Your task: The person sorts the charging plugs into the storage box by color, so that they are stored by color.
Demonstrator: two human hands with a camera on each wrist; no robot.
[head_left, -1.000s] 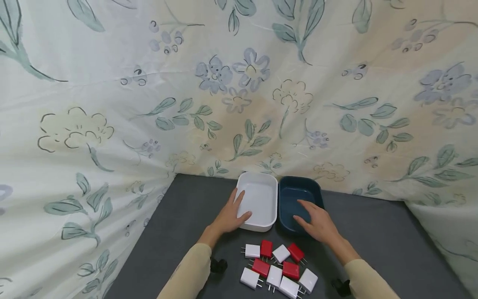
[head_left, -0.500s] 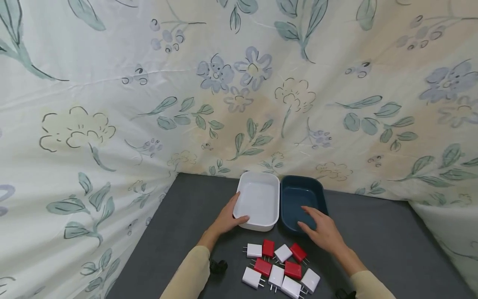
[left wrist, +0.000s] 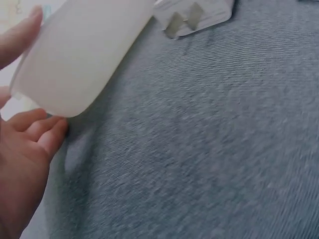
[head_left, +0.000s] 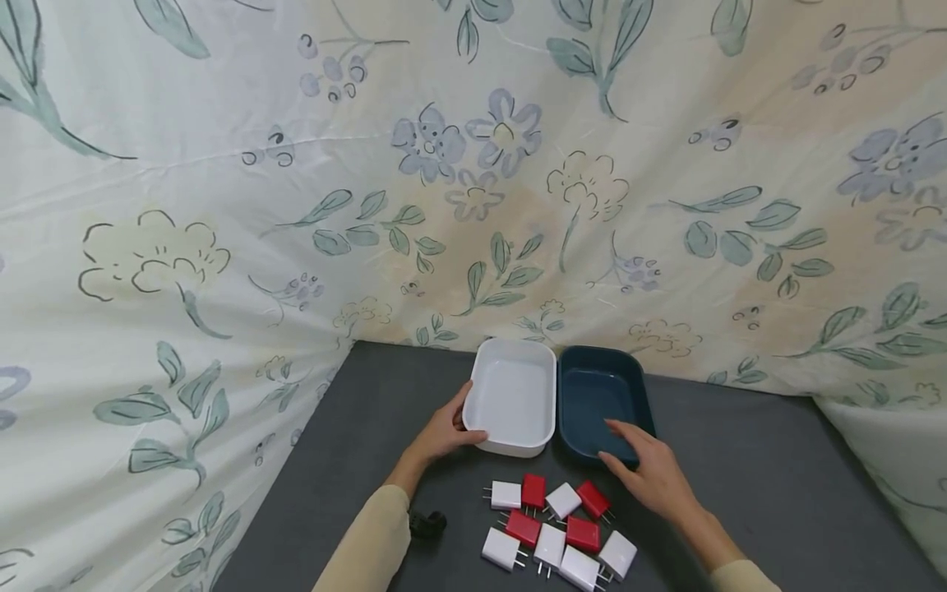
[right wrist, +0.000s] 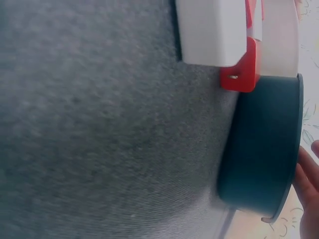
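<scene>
1. Currently, the left grip (head_left: 442, 434) is holding a corner of the white tray (head_left: 512, 395), thumb and fingers partly closed round it.
2. Beside it, the right grip (head_left: 657, 472) is hanging half-spread over the blue tray's (head_left: 601, 382) near corner, holding nothing; whether it is touching the rim, I cannot tell.
3. One uneven push from the left grip could be swinging the white tray into its neighbour, since both are standing side by side between the grips.
4. Loose right fingers could be catching the rim and tipping the blue tray.
5. Prongs are sticking out, so a tray sliding nearer could be scattering the plugs.
6. Counting: two trays; ten plugs, six white (head_left: 550, 543) and four red (head_left: 583, 534), are lying on the surface (head_left: 740, 469), nearer the person than both grips.
</scene>
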